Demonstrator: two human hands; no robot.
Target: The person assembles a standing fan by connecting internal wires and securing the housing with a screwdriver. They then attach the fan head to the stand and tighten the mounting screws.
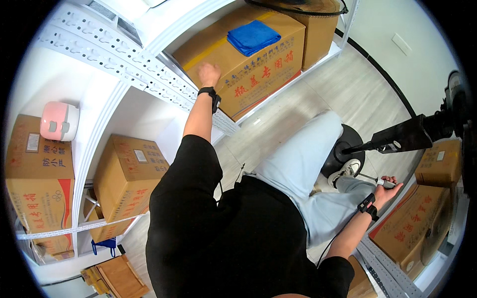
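My left hand (209,74) is closed in a fist against the top of a large cardboard box (268,74) on the shelf; its inner side is hidden, so what it holds, if anything, cannot be seen. A folded blue cloth (254,37) lies on the same box, right of that hand. Down at the right, my right hand (388,191) is palm up around the grey handle of what looks like a screwdriver (384,184). Its thin dark shaft points left toward my shoe (346,171), which is beside the round black base (354,136) of a stand.
The stand's black arm (405,134) reaches in from the right. White perforated shelf posts (119,57) run along the left. Cardboard boxes (130,174) fill the left shelves, with a pink-and-white container (59,121) on one. More boxes (410,218) stand at the right, behind a round wire guard (439,228).
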